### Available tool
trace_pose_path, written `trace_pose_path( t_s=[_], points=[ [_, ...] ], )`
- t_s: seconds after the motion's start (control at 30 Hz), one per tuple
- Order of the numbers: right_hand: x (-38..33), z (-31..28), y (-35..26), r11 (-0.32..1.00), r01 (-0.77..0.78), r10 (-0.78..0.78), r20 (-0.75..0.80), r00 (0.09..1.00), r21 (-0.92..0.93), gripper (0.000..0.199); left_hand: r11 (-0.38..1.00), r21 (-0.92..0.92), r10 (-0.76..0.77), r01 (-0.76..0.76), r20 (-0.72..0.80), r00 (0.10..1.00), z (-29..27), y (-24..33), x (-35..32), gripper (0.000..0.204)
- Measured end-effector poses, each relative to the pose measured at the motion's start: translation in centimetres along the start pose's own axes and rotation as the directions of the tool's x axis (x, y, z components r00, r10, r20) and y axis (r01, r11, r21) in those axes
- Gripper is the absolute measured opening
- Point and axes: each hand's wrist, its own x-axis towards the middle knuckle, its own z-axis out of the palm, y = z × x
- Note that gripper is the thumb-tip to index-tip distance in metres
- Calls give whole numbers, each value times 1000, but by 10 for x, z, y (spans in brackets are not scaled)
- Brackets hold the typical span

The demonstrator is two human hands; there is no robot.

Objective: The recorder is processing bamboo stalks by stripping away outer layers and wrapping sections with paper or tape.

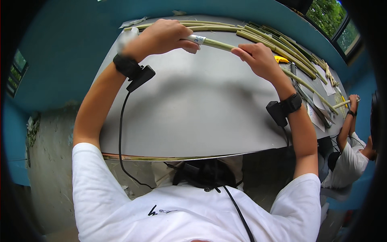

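A pale green stalk (219, 44) is held up level above the far part of the grey table (173, 117). My left hand (167, 37) is closed round its left part, where a white printed wrap (196, 39) circles the stalk; whether this is tape or paper I cannot tell. At the stalk's right end, my right hand (260, 58) is closed, with thumb and fingers pinching it. Behind my left hand, long stalks (213, 28) lie along the table's far edge.
A pile of green stalks (282, 46) covers the far right corner. A yellow tool (281, 59), a long dark blade-like tool (312, 103) and white paper (315, 117) lie near my right forearm. At the right edge, another person (348, 161) holds a stalk. Black cables hang from both my wrists.
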Motion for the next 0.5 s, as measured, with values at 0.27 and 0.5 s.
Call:
trace_pose_path(
  t_s=[0.27, 0.5],
  points=[
    [1, 4, -6, 890, 263, -361, -224, 905, -372, 48, 777, -324, -255, 541, 623, 739, -35, 2, 2, 54],
    [1, 4, 18, 999, 43, -43, -52, 998, 13, 51, 984, -51, -159, 169, 162, 974, -17, 12, 7, 50]
  ],
)
